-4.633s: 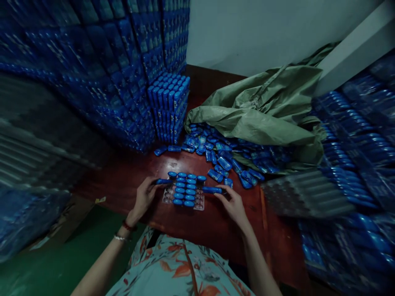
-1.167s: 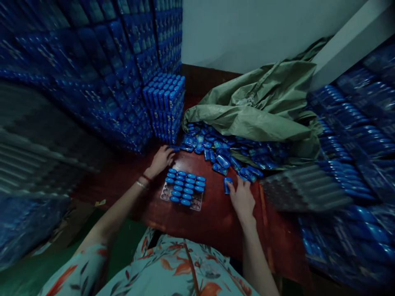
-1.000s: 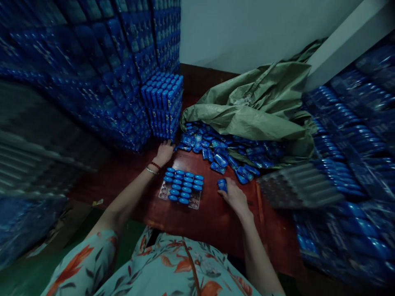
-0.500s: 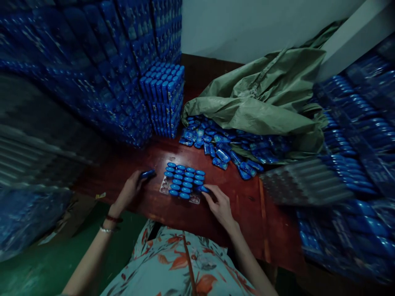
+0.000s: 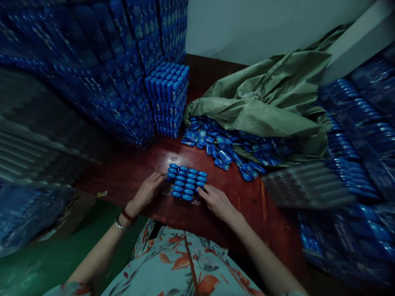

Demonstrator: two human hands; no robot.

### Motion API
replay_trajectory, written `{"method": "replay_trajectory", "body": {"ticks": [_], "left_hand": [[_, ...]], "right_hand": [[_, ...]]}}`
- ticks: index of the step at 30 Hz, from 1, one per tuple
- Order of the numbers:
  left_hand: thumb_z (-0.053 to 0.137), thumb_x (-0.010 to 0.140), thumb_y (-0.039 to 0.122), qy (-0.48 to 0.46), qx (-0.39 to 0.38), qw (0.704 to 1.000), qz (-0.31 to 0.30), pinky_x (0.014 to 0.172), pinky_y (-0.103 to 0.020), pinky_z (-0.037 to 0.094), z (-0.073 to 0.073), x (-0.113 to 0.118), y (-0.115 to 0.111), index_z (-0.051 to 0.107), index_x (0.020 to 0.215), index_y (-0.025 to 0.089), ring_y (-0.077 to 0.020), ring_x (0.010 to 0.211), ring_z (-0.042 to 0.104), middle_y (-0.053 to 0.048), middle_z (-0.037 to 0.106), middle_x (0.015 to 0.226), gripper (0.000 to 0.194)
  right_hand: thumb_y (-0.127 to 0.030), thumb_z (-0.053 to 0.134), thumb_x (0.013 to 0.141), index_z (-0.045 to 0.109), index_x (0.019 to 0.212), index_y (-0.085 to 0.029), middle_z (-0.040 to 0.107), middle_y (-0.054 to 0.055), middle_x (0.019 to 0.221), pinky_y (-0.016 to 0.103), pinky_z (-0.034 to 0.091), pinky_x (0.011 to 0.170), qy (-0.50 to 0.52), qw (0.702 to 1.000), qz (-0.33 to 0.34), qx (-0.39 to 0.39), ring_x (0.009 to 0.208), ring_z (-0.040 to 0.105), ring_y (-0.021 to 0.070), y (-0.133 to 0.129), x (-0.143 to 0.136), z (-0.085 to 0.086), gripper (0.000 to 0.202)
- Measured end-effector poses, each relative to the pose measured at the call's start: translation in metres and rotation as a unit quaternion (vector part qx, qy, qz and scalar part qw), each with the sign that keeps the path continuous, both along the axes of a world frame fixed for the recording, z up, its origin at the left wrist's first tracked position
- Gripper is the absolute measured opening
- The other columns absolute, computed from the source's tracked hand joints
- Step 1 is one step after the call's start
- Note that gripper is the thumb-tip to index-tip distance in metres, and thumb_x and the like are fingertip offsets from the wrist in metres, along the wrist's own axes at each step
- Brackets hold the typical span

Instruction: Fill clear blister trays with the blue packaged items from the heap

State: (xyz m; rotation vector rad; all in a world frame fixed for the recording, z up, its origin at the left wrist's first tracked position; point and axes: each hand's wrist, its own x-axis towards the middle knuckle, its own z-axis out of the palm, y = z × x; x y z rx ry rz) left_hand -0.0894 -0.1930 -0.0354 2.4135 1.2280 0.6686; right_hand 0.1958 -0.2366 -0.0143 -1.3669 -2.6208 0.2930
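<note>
Several small blue oval-ended containers (image 5: pixel 185 179) stand packed in rows on the reddish-brown table in front of me. Part of a pale tray (image 5: pixel 195 202) with round hollows shows under their near edge. At the left side of the rows, my left hand (image 5: pixel 149 189) is closed on a blue container (image 5: pixel 169 176), its fingertips pointing inward. Against the right side, my right hand (image 5: pixel 218 202) pinches another blue container (image 5: pixel 198 188), mostly hidden by the fingers.
Loose blue containers (image 5: pixel 224 156) spill from a green sack (image 5: pixel 259 102) behind the rows. A stacked block of them (image 5: pixel 168 98) stands back left, beside tall wrapped stacks (image 5: pixel 92 74). Grey ridged trays (image 5: pixel 308 185) lie at right; more wrapped packs (image 5: pixel 352 139) rise beyond.
My left hand has moved right, bringing its blue container to the left edge of the rows. My right hand has pushed its container in against the right side.
</note>
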Motion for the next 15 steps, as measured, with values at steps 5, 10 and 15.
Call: {"method": "replay_trajectory", "body": {"ticks": [5,10,15], "left_hand": [[0.039,0.091,0.012,0.088,0.007,0.991,-0.104,0.089,-0.038,0.047,0.015,0.003,0.006,0.057,0.11,0.019,-0.0203,0.094,0.054,-0.008,0.06,0.101,0.027],[0.038,0.092,0.014,0.105,0.014,0.98,-0.166,0.094,-0.038,0.045,0.016,0.006,0.012,0.057,0.111,0.019,-0.021,0.103,0.053,-0.009,0.06,0.107,0.027],[0.04,0.091,0.016,0.059,0.062,0.988,-0.129,0.083,-0.036,0.048,0.002,0.007,0.016,0.058,0.114,0.021,-0.0196,0.093,0.054,-0.01,0.059,0.107,0.029]], "right_hand": [[-0.004,0.042,0.083,0.059,0.114,-0.021,0.063,0.009,0.097,0.029,0.049,0.073,-0.045,0.999,-0.03,0.007,0.084,0.06,0.0187,0.003,-0.005,0.001,0.04],[-0.006,0.046,0.083,0.06,0.115,-0.021,0.063,0.01,0.096,0.03,0.049,0.074,-0.038,0.997,-0.068,0.009,0.083,0.061,0.02,-0.002,-0.01,0.003,0.038],[-0.022,0.045,0.092,0.064,0.109,-0.024,0.064,0.005,0.093,0.025,0.048,0.074,0.069,0.991,-0.116,0.018,0.083,0.061,0.0156,0.002,0.009,0.0,0.025]]}}
